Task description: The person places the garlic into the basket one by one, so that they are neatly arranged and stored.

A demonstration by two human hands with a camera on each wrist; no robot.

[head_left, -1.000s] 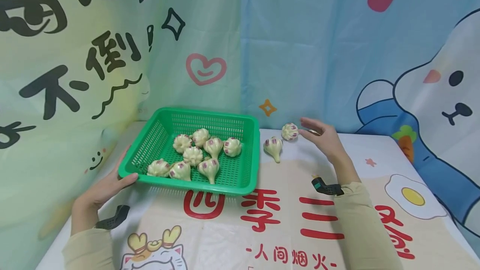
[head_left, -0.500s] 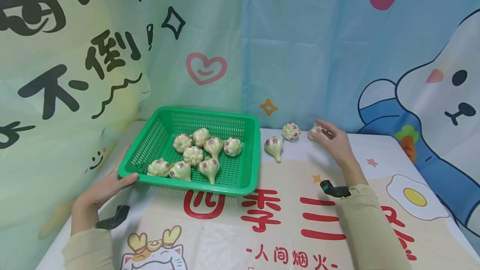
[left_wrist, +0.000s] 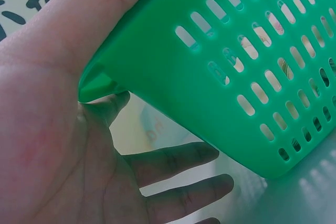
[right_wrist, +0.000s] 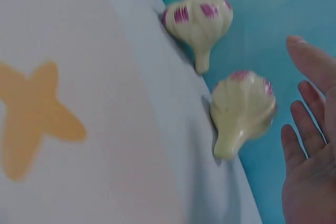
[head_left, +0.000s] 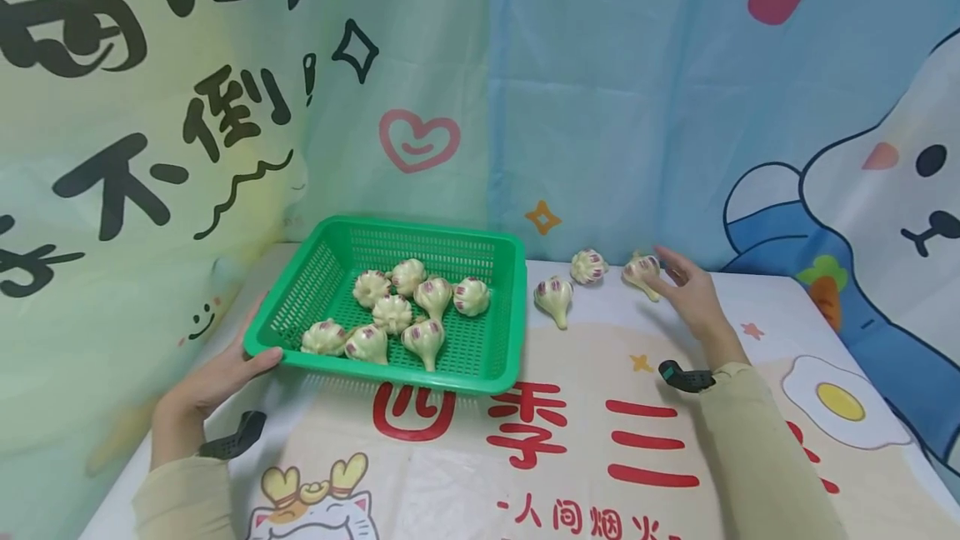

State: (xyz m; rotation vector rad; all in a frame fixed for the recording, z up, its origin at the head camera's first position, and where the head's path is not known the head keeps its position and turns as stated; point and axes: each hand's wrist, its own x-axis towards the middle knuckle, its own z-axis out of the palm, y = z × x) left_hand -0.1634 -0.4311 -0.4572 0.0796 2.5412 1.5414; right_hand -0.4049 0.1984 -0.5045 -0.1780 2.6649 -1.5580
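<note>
My left hand (head_left: 217,377) holds the near left corner of a green plastic basket (head_left: 517,332), thumb over the rim. In the left wrist view its other fingers (left_wrist: 173,163) spread along the outside under that corner. Several garlic bulbs (head_left: 392,314) with purple marks lie inside the basket. My right hand (head_left: 693,302) is beside a garlic bulb (head_left: 640,272) at the table's back edge, fingers extended. In the right wrist view a gap shows between that bulb (right_wrist: 242,111) and the open fingers. A second bulb (head_left: 588,266) and a third (head_left: 555,298) lie between it and the basket.
A printed cloth (head_left: 442,473) with red characters covers the white table (head_left: 720,294). Right behind the table hangs a blue and green curtain (head_left: 570,107) with cartoon prints. Dark wrist devices (head_left: 686,377) sit on both wrists.
My right hand moved right from the middle garlic bulb, closed around the rightmost one, and now stands off it with fingers parted. The left hand and basket stay put; the head view shifted slightly.
</note>
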